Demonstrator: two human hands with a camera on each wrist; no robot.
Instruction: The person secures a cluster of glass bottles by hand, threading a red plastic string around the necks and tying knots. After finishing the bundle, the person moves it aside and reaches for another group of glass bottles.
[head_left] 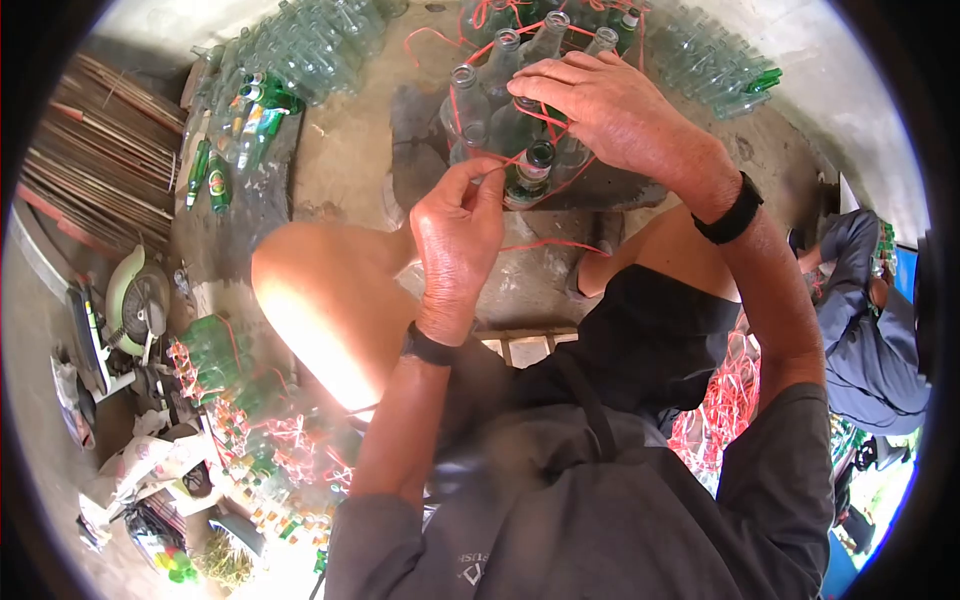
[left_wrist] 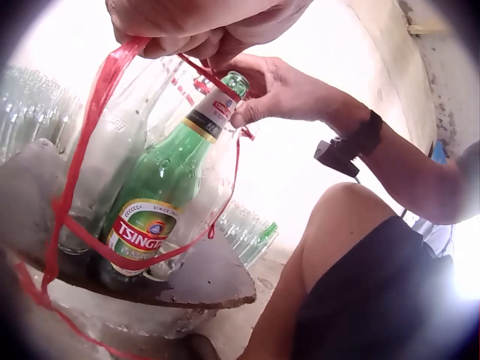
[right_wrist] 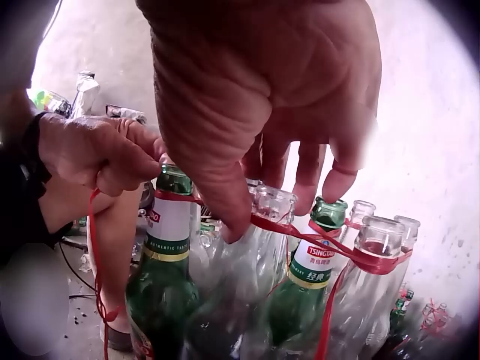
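My left hand [head_left: 455, 235] pinches a red ribbon [left_wrist: 94, 112] beside the neck of a green labelled bottle [head_left: 530, 175], at the near edge of a group of upright bottles. In the left wrist view the ribbon loops low across this bottle [left_wrist: 157, 176]. My right hand [head_left: 625, 115] lies over the bottle tops, its fingers spread and reaching down. From the right wrist, the thumb [right_wrist: 234, 217] is beside a clear bottle's neck, and a fingertip is near another green bottle [right_wrist: 311, 262]. Red ribbon [right_wrist: 375, 261] runs around the necks there.
The bottles stand on a dark slab [head_left: 420, 125]. Clear bottles are massed at back left [head_left: 320, 50] and back right [head_left: 700, 60]. Green bottles [head_left: 218, 183] lie at left. Bare knees flank the slab; another person's legs [head_left: 865, 330] show at right. Red ribbon [head_left: 720, 410] is heaped low right.
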